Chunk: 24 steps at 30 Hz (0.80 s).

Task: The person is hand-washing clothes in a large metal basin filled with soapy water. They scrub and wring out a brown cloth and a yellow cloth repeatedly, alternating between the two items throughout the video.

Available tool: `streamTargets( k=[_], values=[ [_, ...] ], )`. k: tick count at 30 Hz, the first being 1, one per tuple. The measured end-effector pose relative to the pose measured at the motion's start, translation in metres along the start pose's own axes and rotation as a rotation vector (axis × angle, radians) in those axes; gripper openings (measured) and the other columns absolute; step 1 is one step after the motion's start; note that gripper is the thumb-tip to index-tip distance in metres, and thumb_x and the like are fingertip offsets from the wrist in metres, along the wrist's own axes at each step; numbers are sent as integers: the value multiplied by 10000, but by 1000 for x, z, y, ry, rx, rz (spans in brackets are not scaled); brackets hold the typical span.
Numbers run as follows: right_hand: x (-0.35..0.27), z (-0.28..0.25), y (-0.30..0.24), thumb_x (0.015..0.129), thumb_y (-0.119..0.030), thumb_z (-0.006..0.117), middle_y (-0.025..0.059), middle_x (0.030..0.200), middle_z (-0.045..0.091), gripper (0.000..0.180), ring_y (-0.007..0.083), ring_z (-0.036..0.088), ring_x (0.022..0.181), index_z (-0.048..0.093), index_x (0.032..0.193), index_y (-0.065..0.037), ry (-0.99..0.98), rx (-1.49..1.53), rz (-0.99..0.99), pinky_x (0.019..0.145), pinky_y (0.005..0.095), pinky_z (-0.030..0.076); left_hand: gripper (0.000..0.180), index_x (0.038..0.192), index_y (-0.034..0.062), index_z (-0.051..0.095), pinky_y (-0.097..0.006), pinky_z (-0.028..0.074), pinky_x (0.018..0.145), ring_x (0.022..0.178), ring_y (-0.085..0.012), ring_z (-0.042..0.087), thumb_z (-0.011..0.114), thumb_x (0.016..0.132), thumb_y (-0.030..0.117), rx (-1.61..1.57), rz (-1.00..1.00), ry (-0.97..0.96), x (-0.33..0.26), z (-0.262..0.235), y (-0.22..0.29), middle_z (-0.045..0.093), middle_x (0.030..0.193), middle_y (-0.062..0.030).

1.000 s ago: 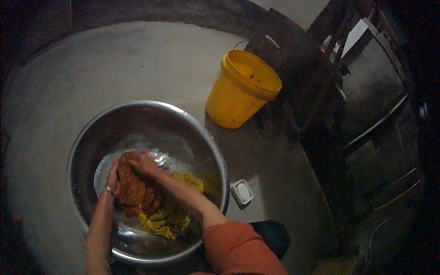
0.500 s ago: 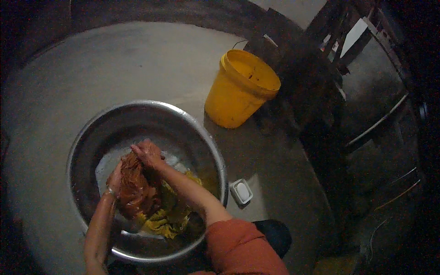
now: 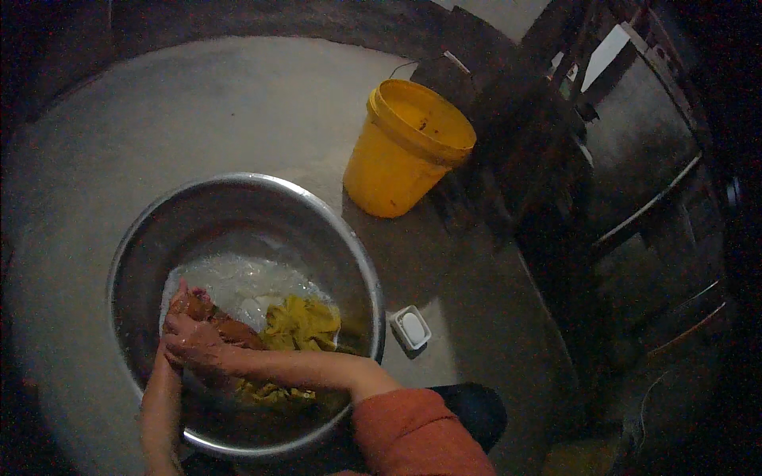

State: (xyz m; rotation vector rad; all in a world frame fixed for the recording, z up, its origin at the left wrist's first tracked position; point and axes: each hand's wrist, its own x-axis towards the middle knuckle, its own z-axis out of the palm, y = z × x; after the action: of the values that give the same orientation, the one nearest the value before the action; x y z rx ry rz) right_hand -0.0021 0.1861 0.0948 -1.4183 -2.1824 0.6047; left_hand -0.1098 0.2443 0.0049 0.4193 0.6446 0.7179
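A wide metal basin holds shallow, sudsy water. Inside it, at the left, my right hand is closed on a wet reddish-brown cloth. Just beyond it, my left hand grips the same cloth, with its lower part and wrist covered by my right hand. My right forearm crosses the basin from the right and hides part of what lies below. A mustard-yellow cloth lies crumpled in the water beside the brown one; more of it shows under my forearm.
A yellow bucket with its wire handle at the back stands beyond the basin to the right. On the floor by the basin's right rim sits a white soap dish with a white oval soap bar. Dark clutter fills the right side.
My right hand has swung left and nearer, across to my left hand. The brown cloth has gone from raised and bunched to lower at the left, exposing more water and yellow cloth.
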Motion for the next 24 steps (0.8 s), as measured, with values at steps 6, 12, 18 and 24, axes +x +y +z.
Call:
streamTargets(
  k=[6, 12, 18, 24],
  values=[
    [35, -13, 87, 710, -258, 543, 143, 745, 533, 223, 330, 538, 634, 578, 821, -67, 345, -92, 34, 563, 396, 447, 459, 1082, 29, 492, -302, 415, 830, 957, -185, 512, 314, 886, 403, 288, 199, 251, -5, 71, -21, 537, 1033, -79],
    [25, -37, 170, 772, -513, 465, 178, 1084, 501, 459, 367, 417, 1042, 535, 1072, -173, 179, -306, 438, 781, 484, 403, 511, 1178, 26, 430, -323, 378, 905, 1032, -198, 478, 321, 891, 435, 107, 127, 104, 4, 26, -9, 468, 1175, -90],
    [-4, 0, 128, 807, -304, 515, 177, 1148, 445, 431, 339, 415, 1072, 441, 1198, -137, -1, 576, 284, 880, 408, 373, 516, 1083, 52, 473, -326, 417, 841, 947, -179, 502, 370, 854, 503, 203, 139, 117, 0, 65, -14, 510, 1045, -70],
    [-18, -22, 20, 749, -199, 524, 160, 837, 515, 175, 339, 541, 758, 562, 840, -54, 219, 215, -308, 628, 413, 439, 450, 1075, 63, 469, -288, 425, 786, 892, -162, 491, 367, 874, 453, 127, 120, 103, -17, 52, -6, 500, 970, -47]
  ],
)
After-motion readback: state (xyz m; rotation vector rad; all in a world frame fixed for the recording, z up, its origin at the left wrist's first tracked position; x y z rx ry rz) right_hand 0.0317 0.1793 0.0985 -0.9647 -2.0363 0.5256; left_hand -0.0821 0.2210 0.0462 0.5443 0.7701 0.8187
